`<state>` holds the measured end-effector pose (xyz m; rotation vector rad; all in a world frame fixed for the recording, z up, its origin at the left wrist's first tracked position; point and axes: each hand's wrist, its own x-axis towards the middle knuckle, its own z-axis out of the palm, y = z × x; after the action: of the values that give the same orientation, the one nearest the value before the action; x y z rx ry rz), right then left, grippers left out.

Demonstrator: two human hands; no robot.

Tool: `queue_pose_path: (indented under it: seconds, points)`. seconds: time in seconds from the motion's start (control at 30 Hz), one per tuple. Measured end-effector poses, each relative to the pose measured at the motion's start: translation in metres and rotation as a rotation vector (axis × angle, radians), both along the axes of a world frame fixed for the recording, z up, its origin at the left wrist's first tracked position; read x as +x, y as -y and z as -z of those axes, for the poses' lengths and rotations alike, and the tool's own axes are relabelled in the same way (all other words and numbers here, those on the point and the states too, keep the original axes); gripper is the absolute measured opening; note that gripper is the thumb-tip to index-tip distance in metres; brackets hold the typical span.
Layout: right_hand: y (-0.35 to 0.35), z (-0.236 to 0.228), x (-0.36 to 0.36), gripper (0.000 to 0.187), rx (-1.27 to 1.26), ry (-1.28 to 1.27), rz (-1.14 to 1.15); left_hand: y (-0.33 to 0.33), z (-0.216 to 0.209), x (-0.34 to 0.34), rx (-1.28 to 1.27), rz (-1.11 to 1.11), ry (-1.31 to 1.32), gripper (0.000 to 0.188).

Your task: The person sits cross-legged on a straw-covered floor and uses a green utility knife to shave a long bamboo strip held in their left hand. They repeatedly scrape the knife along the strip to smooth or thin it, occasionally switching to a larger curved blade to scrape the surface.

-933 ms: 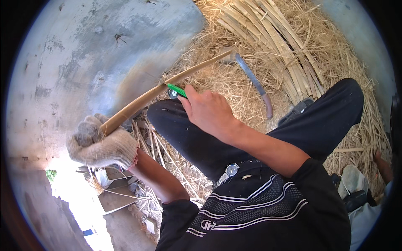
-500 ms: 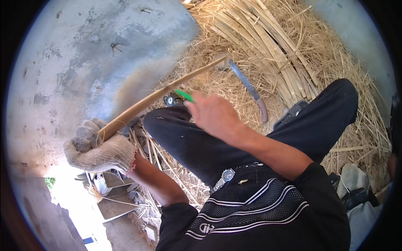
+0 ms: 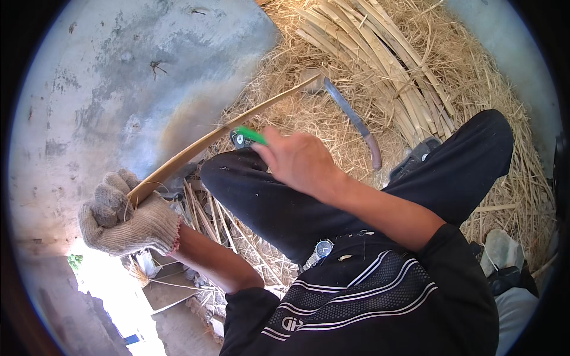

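Gloved fingers [image 3: 107, 204] of the left hand [image 3: 133, 222] curl tightly round the near end of a split-bamboo strip [image 3: 208, 139]. That arm reaches out to the left, wrist bent, while the strip slants up and away over the straw-like shavings [image 3: 285, 113], its far end near the tip of a machete [image 3: 350, 113]. Bare and slightly blurred, the right hand [image 3: 303, 163] comes across above the thigh, knuckles up, its fingers closed on a green-handled tool [image 3: 252, 135] beside the strip's middle; whether the tool touches it, I cannot tell. Compared with half a second ago, the left hand sits lower and farther left, and the tool's tip lies farther left too.
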<state>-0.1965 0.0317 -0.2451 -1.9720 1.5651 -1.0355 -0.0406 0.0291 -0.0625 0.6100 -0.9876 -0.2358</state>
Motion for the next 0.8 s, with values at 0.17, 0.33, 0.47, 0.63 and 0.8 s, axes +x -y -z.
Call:
queue_pose_path:
  seconds: [0.17, 0.33, 0.47, 0.63, 0.8]
  points:
    - [0.034, 0.062, -0.010, 0.031, 0.146, 0.066, 0.174, 0.009, 0.004, 0.001, -0.038, -0.128, -0.062, 0.034]
    - [0.026, 0.019, 0.013, 0.032, 0.064, -0.022, 0.005, 0.010, -0.002, -0.002, -0.041, -0.189, -0.139, 0.035]
    - [0.066, 0.086, -0.032, 0.028, 0.358, -0.116, 0.149, 0.012, 0.000, -0.005, 0.029, -0.164, -0.189, 0.036]
    - [0.061, 0.045, -0.004, 0.030, 0.155, -0.188, 0.032, 0.014, 0.000, 0.003, -0.047, -0.314, -0.237, 0.033]
    - [0.102, 0.150, -0.043, 0.018, 0.138, -0.249, 0.229, 0.014, -0.004, -0.008, 0.033, -0.391, -0.282, 0.031]
